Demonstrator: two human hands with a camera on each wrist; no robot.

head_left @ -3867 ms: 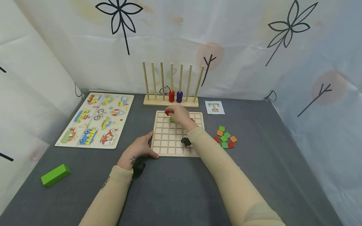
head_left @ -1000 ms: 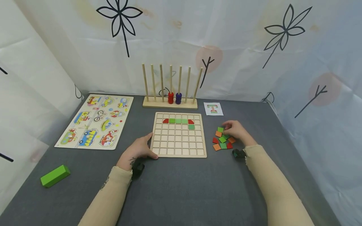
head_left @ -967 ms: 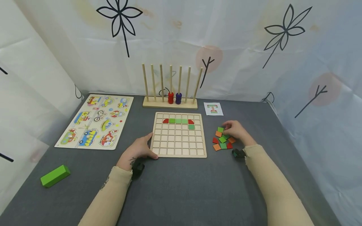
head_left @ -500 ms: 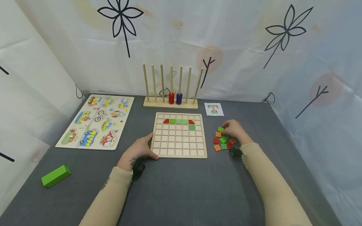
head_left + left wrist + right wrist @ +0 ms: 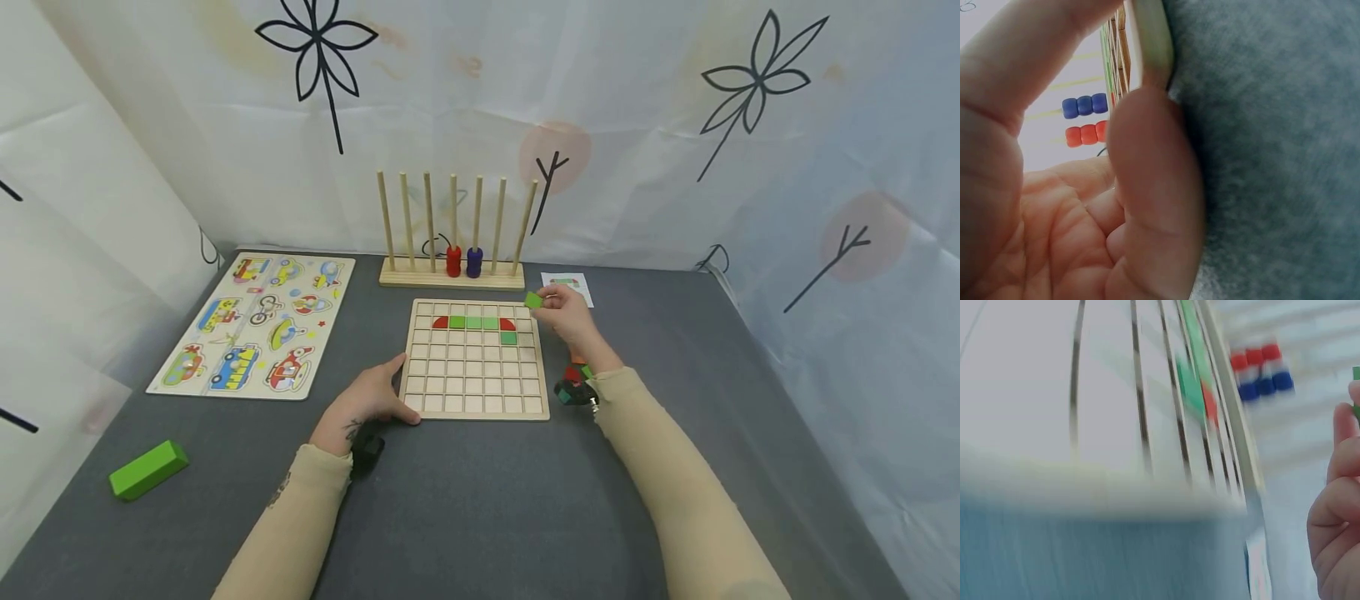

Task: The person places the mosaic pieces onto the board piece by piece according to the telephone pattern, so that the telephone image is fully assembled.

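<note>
In the head view my right hand (image 5: 567,318) pinches a green square tile (image 5: 533,300) between thumb and fingertips, near the far right corner of the wooden grid board (image 5: 468,411). Only a sliver of that tile (image 5: 1355,74) is avoided by the left view, while the right wrist view catches part of the right hand (image 5: 1341,519) at its edge. My left hand (image 5: 366,400) touches the board's left edge and near left corner, thumb and finger spread apart. On the board lies a row of green tiles (image 5: 473,322) with red rounded tiles (image 5: 507,324) at both ends; a green tile (image 5: 508,338) sits below the right end.
Loose tiles (image 5: 573,374) lie right of the board, partly hidden by the right wrist. Behind stand a peg rack (image 5: 420,275) with red beads (image 5: 453,262) and blue beads (image 5: 474,262), and a pattern card (image 5: 567,282). At left are a picture puzzle (image 5: 258,325) and a green block (image 5: 148,470).
My right hand has lifted a green tile from the loose pile and moved left and away from me to the board's far right corner. The left hand has stayed put.
</note>
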